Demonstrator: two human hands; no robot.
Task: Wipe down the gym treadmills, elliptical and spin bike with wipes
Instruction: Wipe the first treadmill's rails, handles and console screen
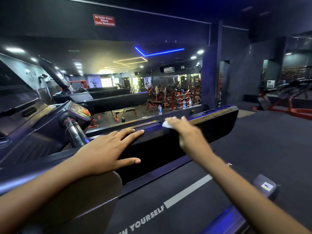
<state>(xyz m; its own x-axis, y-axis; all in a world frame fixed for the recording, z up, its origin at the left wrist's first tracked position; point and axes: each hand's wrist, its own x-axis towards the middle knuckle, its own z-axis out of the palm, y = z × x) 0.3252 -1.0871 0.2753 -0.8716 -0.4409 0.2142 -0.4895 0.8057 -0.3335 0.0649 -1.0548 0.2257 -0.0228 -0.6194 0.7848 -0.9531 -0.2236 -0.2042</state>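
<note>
A black treadmill fills the lower view, with its front motor hood (217, 122) running across the middle and its belt (168, 200) below, printed with white lettering. My right hand (180, 129) presses a white wipe (166, 124) onto the top edge of the hood, fingers curled over it. My left hand (111, 149) lies flat on the hood to the left, fingers spread and straight, thumb on the front face. The hood's far right top looks dusty and scuffed.
The treadmill's upright post (74, 130) and console (81, 112) rise at the left. A wall mirror (152, 85) ahead reflects more treadmills, red weight racks and benches. Water bottles (160, 109) stand on the mirror ledge. Dark rubber floor (263, 135) lies to the right.
</note>
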